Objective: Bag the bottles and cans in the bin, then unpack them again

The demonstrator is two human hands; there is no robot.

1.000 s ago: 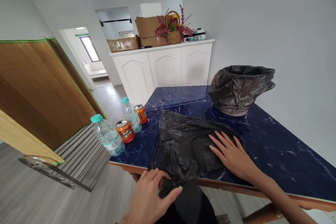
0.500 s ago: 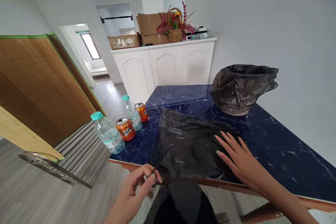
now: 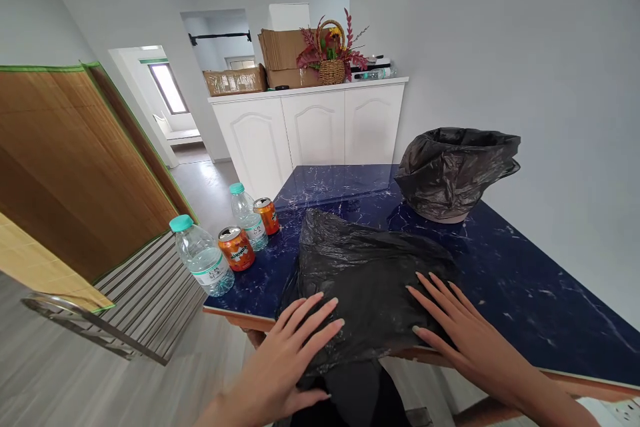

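Observation:
A black plastic bag point(image 3: 367, 273) lies spread on the blue marbled table point(image 3: 530, 280), its near edge hanging over the front. My left hand point(image 3: 293, 347) is at the bag's near left part, fingers apart and laid over the plastic, thumb below the edge. My right hand point(image 3: 450, 313) rests flat on the bag's right side with fingers spread. Neither hand grips anything. Behind them, to the right, stands a bin lined with another black bag point(image 3: 453, 173), its mouth open upward.
Along the table's left edge stand two water bottles with teal caps point(image 3: 205, 267) point(image 3: 249, 220) and two orange soda cans point(image 3: 236, 250) point(image 3: 267, 215). A white cabinet point(image 3: 317, 127) at the back holds cardboard boxes point(image 3: 290, 57) and a flower basket point(image 3: 331, 71). A metal rack point(image 3: 130, 300) is at left.
My left hand has let go of the bag's near edge, opened and moved onto the plastic. My right hand stays spread on the bag, slightly nearer to me.

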